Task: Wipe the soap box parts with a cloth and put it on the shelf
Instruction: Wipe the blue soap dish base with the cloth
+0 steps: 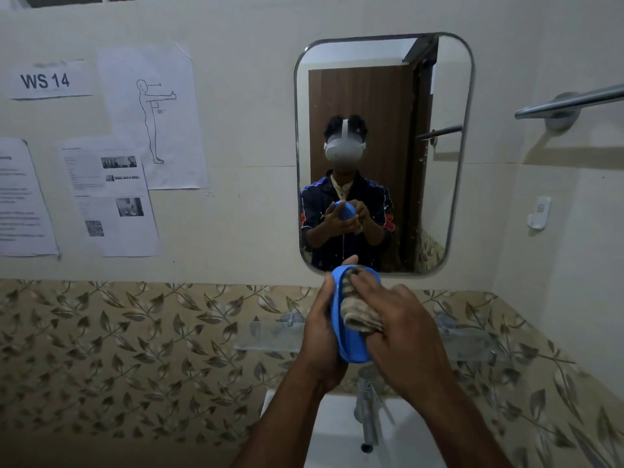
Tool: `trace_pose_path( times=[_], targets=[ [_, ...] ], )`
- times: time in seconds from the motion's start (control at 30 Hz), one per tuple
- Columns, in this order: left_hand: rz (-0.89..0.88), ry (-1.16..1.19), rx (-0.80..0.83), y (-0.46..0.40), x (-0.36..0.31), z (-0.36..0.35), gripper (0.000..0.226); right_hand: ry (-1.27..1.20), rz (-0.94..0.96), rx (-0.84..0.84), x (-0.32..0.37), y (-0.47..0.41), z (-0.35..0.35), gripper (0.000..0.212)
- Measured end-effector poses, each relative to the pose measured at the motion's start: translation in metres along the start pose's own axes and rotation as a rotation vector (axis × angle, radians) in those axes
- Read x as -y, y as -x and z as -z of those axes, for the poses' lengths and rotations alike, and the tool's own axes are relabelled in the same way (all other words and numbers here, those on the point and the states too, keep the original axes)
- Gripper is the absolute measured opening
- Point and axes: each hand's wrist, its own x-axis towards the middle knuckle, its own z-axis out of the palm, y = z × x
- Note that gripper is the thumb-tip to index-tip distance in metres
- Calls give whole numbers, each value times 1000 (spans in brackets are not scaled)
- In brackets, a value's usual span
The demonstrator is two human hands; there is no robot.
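Wiping inside the blue soap box part (347,339), held upright at chest height above the tap (366,410); the left hand (319,336) clamps its rim from 9 o'clock, the right hand (401,329) presses a bunched cloth (358,315) in from 3 o'clock. Best to work into the corners, turning the shell; the glass shelf (270,336) waits behind, at 12 o'clock
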Motion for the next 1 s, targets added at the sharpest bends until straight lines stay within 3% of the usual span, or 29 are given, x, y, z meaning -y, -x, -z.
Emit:
trace_pose_path(
  times=[0.17,0.23,0.3,0.37,0.47,0.53,0.67,0.9,1.0],
  targets=[
    [19,57,-46,-6,-10,7,58,-218,142,159,-17,12,-4,61],
    [22,41,-98,-9,-11,14,61,-280,122,80,-22,14,-4,50],
    [43,-27,-132,-9,-11,14,71,-298,112,-116,-24,12,-2,49],
    [59,-80,-145,-7,-9,11,80,-183,184,-196,-20,8,-2,62],
    [79,-33,-145,-4,-7,7,75,154,351,-56,-12,3,-15,71],
    [86,-85,-121,-2,-1,5,74,265,320,-41,-15,-2,-21,72],
    [96,-200,-90,3,6,1,72,181,141,-81,-23,-24,-13,75],
    [87,13,-44,-1,-8,4,80,79,356,-4,-19,15,-32,74],
    [77,-27,-28,3,-1,6,81,116,368,-60,-19,6,-32,62]
  ],
)
